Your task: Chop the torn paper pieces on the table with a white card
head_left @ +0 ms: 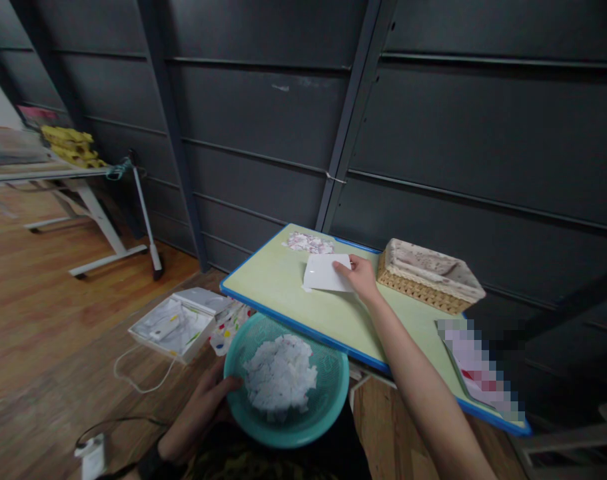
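Observation:
My left hand [218, 390] grips the rim of a teal plastic basket [333, 393] at its left side, thumb over the edge. A heap of small torn white paper pieces [280, 377] fills the middle of the basket, which is tucked below the table's front edge. Over the tabletop, my right hand [358, 273] pinches a white card [326, 273] by its right end. Just behind the card, a flat pile of paper scraps [309, 243] lies on the table. One small scrap [307, 289] shows under the card's lower left corner.
The pale green table [283, 300] has a blue edge. A wicker basket with a cloth lining [428, 277] stands at its back right; a blurred-out flat item [476, 367] lies at the right end. An open white box [176, 327] with cables sits on the floor at left. Dark panels [263, 180] rise behind.

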The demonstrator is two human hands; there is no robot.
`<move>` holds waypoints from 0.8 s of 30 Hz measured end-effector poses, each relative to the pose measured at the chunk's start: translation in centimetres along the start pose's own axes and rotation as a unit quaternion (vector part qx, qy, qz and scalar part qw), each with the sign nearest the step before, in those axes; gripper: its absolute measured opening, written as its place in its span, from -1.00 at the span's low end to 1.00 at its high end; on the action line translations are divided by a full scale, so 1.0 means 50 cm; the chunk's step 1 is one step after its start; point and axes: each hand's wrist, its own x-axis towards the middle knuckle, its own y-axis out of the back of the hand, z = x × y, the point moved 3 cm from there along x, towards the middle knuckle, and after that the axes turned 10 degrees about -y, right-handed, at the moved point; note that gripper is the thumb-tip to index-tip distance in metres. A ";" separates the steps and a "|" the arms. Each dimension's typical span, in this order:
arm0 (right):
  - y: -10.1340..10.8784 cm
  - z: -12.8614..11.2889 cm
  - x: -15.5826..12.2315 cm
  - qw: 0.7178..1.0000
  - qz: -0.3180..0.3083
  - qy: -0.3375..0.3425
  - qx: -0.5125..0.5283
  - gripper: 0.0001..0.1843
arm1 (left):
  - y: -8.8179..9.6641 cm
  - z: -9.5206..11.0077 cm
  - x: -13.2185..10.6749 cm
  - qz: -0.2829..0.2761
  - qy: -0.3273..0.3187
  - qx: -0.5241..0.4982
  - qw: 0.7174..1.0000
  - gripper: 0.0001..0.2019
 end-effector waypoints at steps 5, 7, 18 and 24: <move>-0.014 -0.016 -0.021 0.986 -0.113 -0.057 0.106 -0.53 | -0.003 0.000 -0.006 -0.004 0.027 0.000 1.000 -0.07; -0.009 -0.016 -0.019 0.983 -0.111 -0.066 0.134 -0.52 | -0.005 0.003 -0.008 -0.003 0.019 -0.002 1.000 -0.08; 0.008 -0.007 -0.009 0.989 -0.113 -0.057 0.076 -0.59 | -0.009 0.013 -0.013 0.014 -0.002 0.024 1.000 -0.18; 0.031 -0.010 -0.002 0.997 -0.063 -0.030 0.030 -0.63 | -0.019 0.021 -0.017 0.021 -0.019 0.025 0.999 -0.21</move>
